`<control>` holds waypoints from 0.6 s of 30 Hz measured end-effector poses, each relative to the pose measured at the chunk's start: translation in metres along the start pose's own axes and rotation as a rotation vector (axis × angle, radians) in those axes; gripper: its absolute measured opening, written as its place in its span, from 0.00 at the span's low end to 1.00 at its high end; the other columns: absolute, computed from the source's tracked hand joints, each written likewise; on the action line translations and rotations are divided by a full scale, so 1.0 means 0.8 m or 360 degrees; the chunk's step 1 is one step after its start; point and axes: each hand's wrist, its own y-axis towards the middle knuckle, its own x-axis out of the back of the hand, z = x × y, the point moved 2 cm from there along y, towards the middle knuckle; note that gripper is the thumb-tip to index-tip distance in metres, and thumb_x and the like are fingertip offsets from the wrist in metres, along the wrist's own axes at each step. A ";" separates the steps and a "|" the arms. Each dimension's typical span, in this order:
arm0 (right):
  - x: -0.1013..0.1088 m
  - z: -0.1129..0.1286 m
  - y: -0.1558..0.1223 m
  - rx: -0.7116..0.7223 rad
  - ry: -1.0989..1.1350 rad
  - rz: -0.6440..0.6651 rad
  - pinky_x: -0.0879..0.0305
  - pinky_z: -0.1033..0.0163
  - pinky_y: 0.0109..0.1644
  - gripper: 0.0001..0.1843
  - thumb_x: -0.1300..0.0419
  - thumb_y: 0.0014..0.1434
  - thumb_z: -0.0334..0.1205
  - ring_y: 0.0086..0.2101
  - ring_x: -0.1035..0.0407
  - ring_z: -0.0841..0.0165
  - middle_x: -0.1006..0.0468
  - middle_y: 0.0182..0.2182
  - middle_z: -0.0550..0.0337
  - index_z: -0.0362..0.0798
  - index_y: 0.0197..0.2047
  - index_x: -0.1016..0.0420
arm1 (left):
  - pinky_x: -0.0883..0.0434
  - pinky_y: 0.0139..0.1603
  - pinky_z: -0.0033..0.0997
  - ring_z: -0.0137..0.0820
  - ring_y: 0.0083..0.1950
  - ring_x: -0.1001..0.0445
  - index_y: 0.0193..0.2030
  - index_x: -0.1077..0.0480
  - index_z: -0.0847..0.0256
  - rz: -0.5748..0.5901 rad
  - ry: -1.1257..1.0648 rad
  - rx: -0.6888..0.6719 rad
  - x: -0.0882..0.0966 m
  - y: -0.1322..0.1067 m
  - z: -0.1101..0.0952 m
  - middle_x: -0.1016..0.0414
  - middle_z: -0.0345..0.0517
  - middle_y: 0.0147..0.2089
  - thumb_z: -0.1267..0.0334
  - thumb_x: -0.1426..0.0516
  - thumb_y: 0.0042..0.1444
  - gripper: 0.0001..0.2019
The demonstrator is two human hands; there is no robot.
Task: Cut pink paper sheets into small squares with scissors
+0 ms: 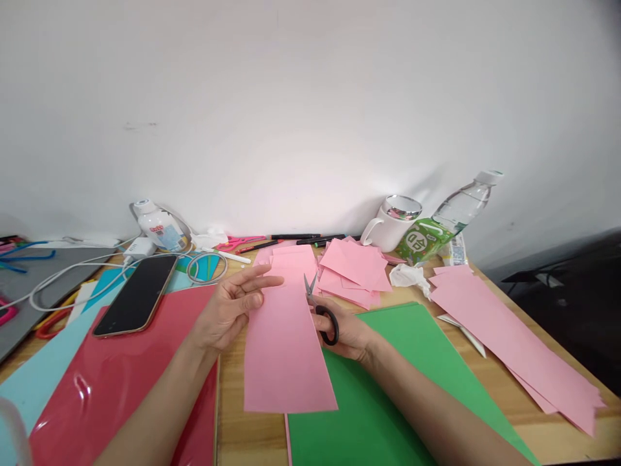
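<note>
Green sheet (388,388); right hand (350,336) grips scissors (324,316) (open); left hand (231,309) holds pink strip (286,353).

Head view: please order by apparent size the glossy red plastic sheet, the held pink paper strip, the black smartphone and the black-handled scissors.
1. glossy red plastic sheet
2. pink paper strip
3. black smartphone
4. black-handled scissors, partly hidden in the right hand

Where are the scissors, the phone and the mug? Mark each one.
scissors (319,309), head view, where blades meet black handle.
phone (138,294), head view, middle of dark screen.
mug (392,228), head view, white side wall.
</note>
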 end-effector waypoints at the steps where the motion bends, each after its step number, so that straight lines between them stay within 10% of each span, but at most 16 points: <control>1: -0.002 -0.001 0.000 -0.0017 -0.0011 0.0008 0.30 0.61 0.35 0.18 0.31 0.40 0.43 0.32 0.29 0.67 0.27 0.28 0.64 0.48 0.32 0.33 | 0.28 0.33 0.22 0.30 0.37 0.23 0.40 0.24 0.54 0.0018 0.0010 0.0016 -0.002 -0.001 0.001 0.20 0.45 0.39 0.67 0.33 0.38 0.18; 9: -0.001 0.001 -0.002 -0.0076 0.0049 -0.0084 0.32 0.65 0.29 0.22 0.29 0.34 0.36 0.25 0.33 0.72 0.31 0.24 0.68 0.48 0.33 0.33 | 0.28 0.34 0.23 0.32 0.37 0.23 0.39 0.24 0.57 0.0032 0.0011 0.0066 -0.003 0.002 0.007 0.19 0.45 0.37 0.67 0.32 0.35 0.19; 18: 0.053 0.034 0.004 0.0817 -0.0077 -0.1115 0.43 0.70 0.23 0.24 0.30 0.34 0.40 0.21 0.40 0.76 0.35 0.22 0.70 0.50 0.35 0.33 | 0.27 0.38 0.28 0.34 0.42 0.24 0.41 0.26 0.58 -0.0084 -0.0315 0.0092 -0.004 0.010 0.007 0.21 0.45 0.40 0.44 0.46 0.51 0.21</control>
